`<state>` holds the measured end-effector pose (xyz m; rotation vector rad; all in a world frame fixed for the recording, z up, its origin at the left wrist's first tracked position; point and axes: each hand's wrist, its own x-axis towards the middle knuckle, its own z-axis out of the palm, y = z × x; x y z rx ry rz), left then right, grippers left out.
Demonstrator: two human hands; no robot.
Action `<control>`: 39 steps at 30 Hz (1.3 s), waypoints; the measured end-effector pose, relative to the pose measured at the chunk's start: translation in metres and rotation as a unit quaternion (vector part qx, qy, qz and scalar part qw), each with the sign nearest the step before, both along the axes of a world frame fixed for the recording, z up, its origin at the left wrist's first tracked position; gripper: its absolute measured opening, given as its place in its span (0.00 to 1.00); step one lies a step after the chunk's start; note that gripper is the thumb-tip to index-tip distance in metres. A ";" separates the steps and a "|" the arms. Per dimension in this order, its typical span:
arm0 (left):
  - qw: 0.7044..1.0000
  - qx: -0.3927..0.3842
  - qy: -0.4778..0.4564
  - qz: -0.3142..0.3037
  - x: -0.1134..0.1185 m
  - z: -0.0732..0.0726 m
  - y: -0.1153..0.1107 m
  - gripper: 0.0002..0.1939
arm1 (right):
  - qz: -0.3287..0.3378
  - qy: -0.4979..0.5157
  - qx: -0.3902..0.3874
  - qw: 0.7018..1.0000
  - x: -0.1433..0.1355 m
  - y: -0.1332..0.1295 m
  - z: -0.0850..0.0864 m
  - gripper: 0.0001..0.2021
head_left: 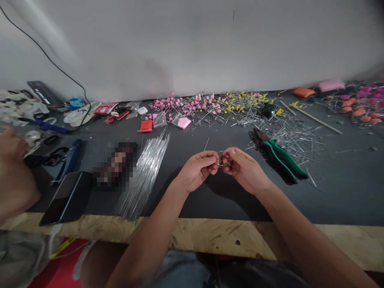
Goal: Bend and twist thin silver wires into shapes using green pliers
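Observation:
Over the dark tabletop, my left hand (201,169) and my right hand (243,168) face each other, nearly touching. Between their closed fingertips a thin metal wire (222,164) bends in a small loop; its ends are hidden by the fingers. Left of my left hand lies a bundle of straight silvery wires (148,172). To the right of my right hand rest pliers (279,156) with green and black handles, jaws toward the wall. Behind them spreads a loose heap of cut wires (300,138).
Along the wall lie wires with pink tips (195,105) and yellow tips (240,100). A wooden stick (321,118) and orange packet (303,93) sit right. A phone (66,198) stands near the table's front edge. Another person's arm (15,176) reaches in at left.

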<state>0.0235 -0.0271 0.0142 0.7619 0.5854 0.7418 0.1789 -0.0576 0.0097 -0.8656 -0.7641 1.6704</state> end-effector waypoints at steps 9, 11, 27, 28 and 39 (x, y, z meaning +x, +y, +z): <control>0.998 -0.062 0.005 -0.026 -0.004 -0.003 0.001 0.04 | 0.134 0.115 0.009 0.984 0.007 -0.002 0.002 0.10; 0.997 -0.066 -0.003 -0.035 -0.004 -0.005 0.001 0.04 | 0.137 0.121 0.015 0.983 0.006 -0.003 0.000 0.10; 0.997 -0.069 -0.010 -0.024 -0.004 -0.011 0.004 0.03 | 0.094 0.099 0.039 0.990 -0.002 -0.005 -0.008 0.11; 0.997 -0.069 -0.010 -0.024 -0.004 -0.011 0.004 0.03 | 0.090 0.099 0.039 0.990 -0.002 -0.005 -0.009 0.11; 0.997 -0.069 -0.020 -0.027 -0.002 -0.012 0.003 0.03 | 0.069 0.086 0.035 0.993 -0.005 -0.004 -0.010 0.11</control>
